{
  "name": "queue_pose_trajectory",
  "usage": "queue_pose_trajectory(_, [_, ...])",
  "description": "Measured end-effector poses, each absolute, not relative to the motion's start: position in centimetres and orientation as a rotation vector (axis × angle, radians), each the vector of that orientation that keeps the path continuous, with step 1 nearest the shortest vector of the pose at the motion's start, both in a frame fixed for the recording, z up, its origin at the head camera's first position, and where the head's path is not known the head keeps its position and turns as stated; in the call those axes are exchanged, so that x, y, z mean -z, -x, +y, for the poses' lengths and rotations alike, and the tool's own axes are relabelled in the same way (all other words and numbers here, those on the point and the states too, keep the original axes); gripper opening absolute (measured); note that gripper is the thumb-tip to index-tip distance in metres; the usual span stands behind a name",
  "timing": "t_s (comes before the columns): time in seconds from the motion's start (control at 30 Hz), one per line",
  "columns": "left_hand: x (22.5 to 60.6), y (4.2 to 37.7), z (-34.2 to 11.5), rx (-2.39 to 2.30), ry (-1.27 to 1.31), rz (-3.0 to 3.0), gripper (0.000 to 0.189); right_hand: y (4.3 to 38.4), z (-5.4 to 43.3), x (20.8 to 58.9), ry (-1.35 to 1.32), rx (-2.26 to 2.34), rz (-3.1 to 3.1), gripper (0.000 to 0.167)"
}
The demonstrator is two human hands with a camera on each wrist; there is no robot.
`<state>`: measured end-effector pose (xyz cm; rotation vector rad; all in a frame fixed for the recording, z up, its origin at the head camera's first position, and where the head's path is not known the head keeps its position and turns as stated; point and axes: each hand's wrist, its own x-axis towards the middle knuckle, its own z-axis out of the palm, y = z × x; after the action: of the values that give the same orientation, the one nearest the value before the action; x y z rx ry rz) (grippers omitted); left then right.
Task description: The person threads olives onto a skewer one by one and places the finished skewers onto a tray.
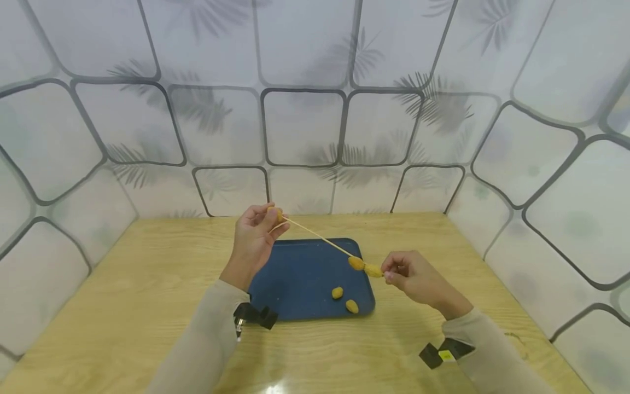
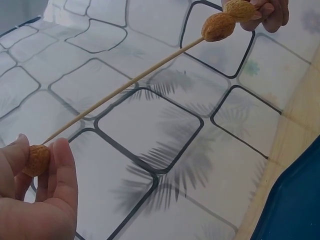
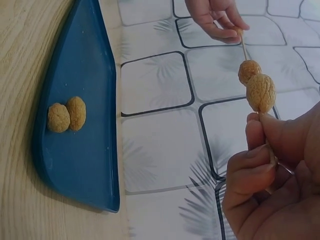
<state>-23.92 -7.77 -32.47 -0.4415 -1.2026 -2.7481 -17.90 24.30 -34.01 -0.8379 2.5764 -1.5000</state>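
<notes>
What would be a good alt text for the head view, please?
A left hand pinches a yellow-brown lump at one end of a thin stick, while a right hand grips the other end, beside two threaded lumps. Below, a blue tray holds two more lumps.

A pale yellow, wood-grained table (image 1: 162, 273) meets a whitish back wall (image 1: 302, 128) patterned with rounded dark-grey squares and feathery grey leaves. Similarly outlined whitish side walls (image 1: 536, 164) flank it. White glare (image 1: 274, 389) marks the table's near part.
</notes>
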Motion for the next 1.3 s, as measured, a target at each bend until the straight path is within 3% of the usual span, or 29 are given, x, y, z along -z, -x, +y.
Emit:
queue_pose_trajectory(0.63, [32.7,23.9,-7.8,2.709,0.477,-1.184,0.005,17.8,23.1,35.0,0.897,1.591,2.597,0.014])
queue_pose_trajectory(1.3, [32.9,23.9,-7.7,2.725,0.459,-1.142,0.006,17.9,22.4,35.7,0.783,1.581,2.595,0.014])
